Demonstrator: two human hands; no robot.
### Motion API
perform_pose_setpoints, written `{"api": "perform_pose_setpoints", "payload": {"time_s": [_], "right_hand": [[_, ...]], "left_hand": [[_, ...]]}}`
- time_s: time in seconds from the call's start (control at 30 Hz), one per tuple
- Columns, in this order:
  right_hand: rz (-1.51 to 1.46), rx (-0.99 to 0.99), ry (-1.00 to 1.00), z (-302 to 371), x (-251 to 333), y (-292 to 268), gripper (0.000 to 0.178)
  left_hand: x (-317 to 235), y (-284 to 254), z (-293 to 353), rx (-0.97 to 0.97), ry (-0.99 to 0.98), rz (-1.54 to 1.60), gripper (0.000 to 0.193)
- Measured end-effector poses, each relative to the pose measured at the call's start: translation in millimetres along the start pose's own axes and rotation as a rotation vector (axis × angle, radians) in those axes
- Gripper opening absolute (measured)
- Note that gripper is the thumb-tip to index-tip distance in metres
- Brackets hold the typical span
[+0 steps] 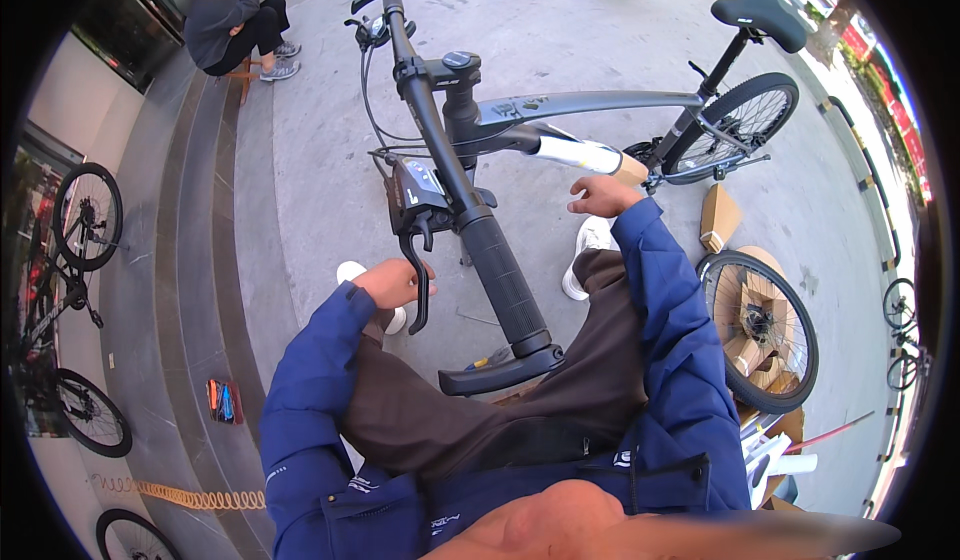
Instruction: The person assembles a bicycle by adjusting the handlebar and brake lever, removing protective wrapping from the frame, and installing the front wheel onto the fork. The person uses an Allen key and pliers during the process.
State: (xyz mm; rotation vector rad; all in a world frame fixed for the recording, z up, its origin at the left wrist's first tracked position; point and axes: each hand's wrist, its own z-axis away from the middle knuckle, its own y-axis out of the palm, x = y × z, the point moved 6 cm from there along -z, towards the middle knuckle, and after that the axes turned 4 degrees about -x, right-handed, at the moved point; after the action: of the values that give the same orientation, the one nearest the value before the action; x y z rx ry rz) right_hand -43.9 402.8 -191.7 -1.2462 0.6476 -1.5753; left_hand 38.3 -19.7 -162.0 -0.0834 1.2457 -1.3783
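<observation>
A grey bicycle [600, 106] stands before me, its black handlebar [437, 125] reaching toward my lap and ending in a ribbed grip [497, 270]. My left hand [388, 284] is beside the black brake lever [417, 290]. Its fingers are bent and the lever partly covers their tips, so I cannot tell whether they touch it or hold anything. To the right of the handlebar, my right hand [604, 197] hangs palm down with loosely bent, parted fingers and nothing in them. Closest to it is the down tube, wrapped in white covering [580, 152].
A loose wheel [757, 330] lies at right over cardboard pieces [720, 215]. Tools [490, 360] rest on the ground under the grip. Steps [205, 260] at left hold a small tool box [224, 401]. A coiled hose [200, 498] crosses lower left. A person [240, 25] sits far left.
</observation>
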Motion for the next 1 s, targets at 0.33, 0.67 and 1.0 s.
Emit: {"api": "perform_pose_setpoints", "payload": {"time_s": [0.33, 0.67, 1.0], "right_hand": [[-0.057, 0.005, 0.020, 11, 15, -12, 0.058], [-0.105, -0.097, 0.015, 40, 17, -14, 0.057], [-0.576, -0.829, -0.179, 164, -8, -62, 0.056]], "left_hand": [[6, 2, 2, -0.049, 0.021, -0.065, 0.045], [-36, 6, 1, -0.228, 0.131, -0.113, 0.047], [-49, 22, 5, -0.260, 0.249, -0.212, 0.061]]}}
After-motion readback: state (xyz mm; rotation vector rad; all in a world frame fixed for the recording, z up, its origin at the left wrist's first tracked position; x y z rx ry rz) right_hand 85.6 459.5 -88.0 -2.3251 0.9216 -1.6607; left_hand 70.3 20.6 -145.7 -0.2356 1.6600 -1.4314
